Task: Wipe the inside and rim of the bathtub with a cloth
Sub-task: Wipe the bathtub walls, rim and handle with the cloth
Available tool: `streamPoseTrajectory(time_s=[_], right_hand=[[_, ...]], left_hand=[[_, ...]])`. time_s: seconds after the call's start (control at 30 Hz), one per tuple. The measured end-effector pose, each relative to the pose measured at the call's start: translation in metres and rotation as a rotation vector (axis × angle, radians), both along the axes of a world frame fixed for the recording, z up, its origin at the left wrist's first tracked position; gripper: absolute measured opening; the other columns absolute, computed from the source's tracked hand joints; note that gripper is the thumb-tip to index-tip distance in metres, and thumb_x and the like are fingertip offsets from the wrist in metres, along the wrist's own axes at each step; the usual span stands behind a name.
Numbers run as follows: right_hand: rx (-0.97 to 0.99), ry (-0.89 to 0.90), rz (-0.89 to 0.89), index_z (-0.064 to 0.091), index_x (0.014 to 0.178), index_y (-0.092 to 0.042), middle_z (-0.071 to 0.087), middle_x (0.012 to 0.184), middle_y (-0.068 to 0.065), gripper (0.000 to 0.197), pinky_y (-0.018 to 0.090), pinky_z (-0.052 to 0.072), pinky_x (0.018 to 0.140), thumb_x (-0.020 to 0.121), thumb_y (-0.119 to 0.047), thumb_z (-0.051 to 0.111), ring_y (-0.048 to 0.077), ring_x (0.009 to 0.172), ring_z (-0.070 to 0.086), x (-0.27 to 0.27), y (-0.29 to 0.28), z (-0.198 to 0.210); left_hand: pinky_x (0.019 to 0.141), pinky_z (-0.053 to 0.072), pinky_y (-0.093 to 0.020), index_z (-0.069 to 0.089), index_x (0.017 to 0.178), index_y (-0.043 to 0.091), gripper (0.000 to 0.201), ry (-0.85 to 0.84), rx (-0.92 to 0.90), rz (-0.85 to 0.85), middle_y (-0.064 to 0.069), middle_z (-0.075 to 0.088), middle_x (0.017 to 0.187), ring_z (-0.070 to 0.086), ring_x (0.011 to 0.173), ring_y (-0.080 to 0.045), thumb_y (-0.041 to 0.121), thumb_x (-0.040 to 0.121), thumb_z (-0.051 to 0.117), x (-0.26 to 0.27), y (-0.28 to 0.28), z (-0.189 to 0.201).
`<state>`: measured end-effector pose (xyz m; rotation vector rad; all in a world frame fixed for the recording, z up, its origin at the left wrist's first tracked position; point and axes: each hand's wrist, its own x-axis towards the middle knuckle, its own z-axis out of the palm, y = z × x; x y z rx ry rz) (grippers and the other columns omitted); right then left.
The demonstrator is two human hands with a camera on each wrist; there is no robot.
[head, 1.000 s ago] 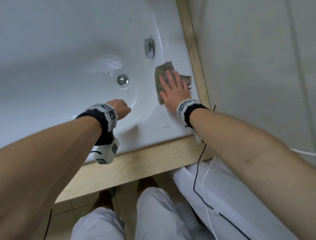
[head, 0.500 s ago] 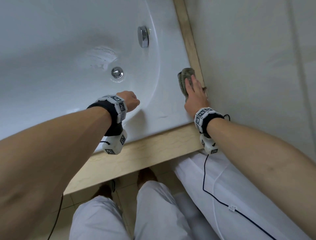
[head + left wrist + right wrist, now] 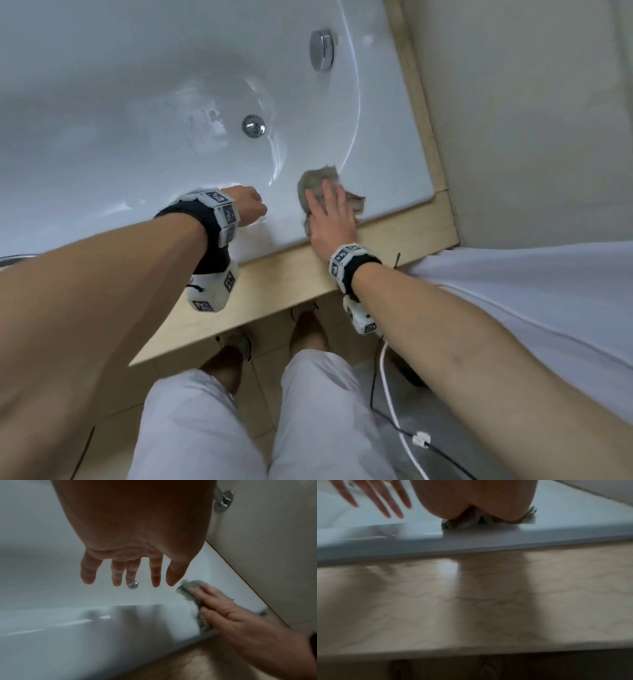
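Observation:
A grey-green cloth (image 3: 317,181) lies on the white bathtub's front rim (image 3: 397,192), near the right corner. My right hand (image 3: 330,214) presses flat on the cloth with straight fingers. In the right wrist view the cloth (image 3: 462,523) bunches under the palm at the rim's edge (image 3: 488,540). My left hand (image 3: 248,209) hovers over the tub's front inner slope, left of the cloth. In the left wrist view the left hand's fingers (image 3: 118,574) hang loose and hold nothing, with the cloth (image 3: 187,593) and right hand (image 3: 223,609) beyond them.
A chrome drain (image 3: 253,126) sits in the tub floor and an overflow knob (image 3: 322,49) on the end wall. A beige stone ledge (image 3: 274,284) borders the tub. The wall (image 3: 513,120) and white fabric (image 3: 531,291) stand at the right. Cables (image 3: 394,407) trail beside my legs.
My right hand has slid the cloth from the end rim by the wall back to the front rim near the corner. The left hand stays hovering over the front edge.

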<state>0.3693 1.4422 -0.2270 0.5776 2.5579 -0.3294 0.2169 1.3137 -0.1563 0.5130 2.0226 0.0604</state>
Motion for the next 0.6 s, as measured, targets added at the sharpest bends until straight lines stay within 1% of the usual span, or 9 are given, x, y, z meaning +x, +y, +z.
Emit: streamPoseTrajectory(time_s=[0.03, 0.1, 0.2, 0.27, 0.33, 0.4, 0.47, 0.53, 0.6], right_hand=[[-0.031, -0.010, 0.045, 0.008, 0.156, -0.026, -0.005, 0.164, 0.007, 0.061, 0.052, 0.003, 0.122, 0.101, -0.031, 0.033, 0.034, 0.150, -0.008, -0.003, -0.022, 0.002], [-0.054, -0.036, 0.105, 0.006, 0.156, -0.028, -0.003, 0.164, 0.006, 0.059, 0.052, 0.003, 0.122, 0.102, -0.034, 0.029, 0.033, 0.150, -0.008, -0.008, -0.052, 0.004], [-0.059, -0.062, 0.110, 0.008, 0.156, -0.027, -0.001, 0.164, 0.006, 0.056, 0.050, 0.004, 0.122, 0.103, -0.035, 0.025, 0.033, 0.150, -0.007, -0.015, -0.056, 0.004], [-0.045, -0.066, 0.111, 0.014, 0.155, -0.027, 0.001, 0.164, 0.007, 0.054, 0.051, 0.007, 0.121, 0.102, -0.034, 0.025, 0.033, 0.150, -0.006, -0.017, -0.036, 0.004], [-0.018, -0.054, 0.089, 0.015, 0.155, -0.025, -0.001, 0.164, 0.008, 0.055, 0.053, 0.011, 0.120, 0.102, -0.034, 0.025, 0.033, 0.150, -0.005, -0.018, -0.003, 0.002], [0.020, -0.057, 0.081, 0.009, 0.156, -0.025, -0.008, 0.164, 0.010, 0.058, 0.054, 0.010, 0.121, 0.101, -0.033, 0.028, 0.033, 0.150, -0.007, -0.019, 0.032, -0.002], [0.045, -0.079, 0.069, 0.004, 0.156, -0.025, -0.012, 0.163, 0.010, 0.065, 0.052, 0.011, 0.121, 0.100, -0.029, 0.036, 0.031, 0.150, -0.008, -0.013, 0.063, -0.001], [0.036, -0.115, 0.008, 0.000, 0.156, -0.026, -0.016, 0.163, 0.009, 0.078, 0.050, 0.009, 0.122, 0.094, -0.019, 0.047, 0.028, 0.150, -0.011, -0.004, 0.087, 0.003], [0.029, -0.163, -0.071, -0.004, 0.156, -0.027, -0.019, 0.162, 0.008, 0.086, 0.048, 0.007, 0.122, 0.090, -0.013, 0.050, 0.027, 0.150, -0.013, 0.007, 0.105, 0.009]], left_hand=[[0.099, 0.037, -0.030, 0.054, 0.134, 0.005, 0.040, -0.005, 0.001, -0.009, -0.015, 0.051, 0.139, 0.047, 0.126, -0.031, 0.020, 0.098, 0.045, 0.000, -0.010, 0.004], [0.100, 0.037, -0.028, 0.055, 0.134, 0.006, 0.040, -0.003, -0.015, -0.012, -0.014, 0.051, 0.140, 0.047, 0.128, -0.029, 0.020, 0.098, 0.046, -0.001, -0.030, 0.008], [0.099, 0.037, -0.028, 0.056, 0.133, 0.007, 0.038, 0.029, -0.055, 0.014, -0.013, 0.052, 0.139, 0.048, 0.126, -0.029, 0.020, 0.098, 0.047, -0.008, -0.048, 0.009], [0.099, 0.038, -0.029, 0.057, 0.132, 0.009, 0.038, 0.048, -0.057, 0.043, -0.013, 0.052, 0.139, 0.049, 0.125, -0.031, 0.021, 0.098, 0.048, -0.009, -0.050, 0.006], [0.099, 0.038, -0.029, 0.057, 0.132, 0.013, 0.037, 0.071, -0.042, 0.075, -0.011, 0.051, 0.140, 0.048, 0.125, -0.031, 0.022, 0.097, 0.048, -0.007, -0.049, 0.002], [0.100, 0.038, -0.030, 0.056, 0.133, 0.017, 0.038, 0.086, -0.044, 0.109, -0.009, 0.051, 0.140, 0.048, 0.126, -0.030, 0.025, 0.096, 0.049, -0.001, -0.049, -0.005], [0.100, 0.038, -0.031, 0.055, 0.133, 0.019, 0.039, 0.077, -0.066, 0.122, -0.007, 0.052, 0.140, 0.049, 0.125, -0.030, 0.028, 0.096, 0.049, 0.008, -0.050, -0.011], [0.099, 0.039, -0.031, 0.054, 0.134, 0.019, 0.039, 0.071, -0.093, 0.116, -0.008, 0.054, 0.137, 0.051, 0.123, -0.030, 0.031, 0.097, 0.048, 0.015, -0.050, -0.013], [0.098, 0.040, -0.032, 0.054, 0.134, 0.019, 0.040, 0.062, -0.109, 0.126, -0.008, 0.055, 0.136, 0.052, 0.122, -0.030, 0.032, 0.097, 0.046, 0.019, -0.047, -0.012]])
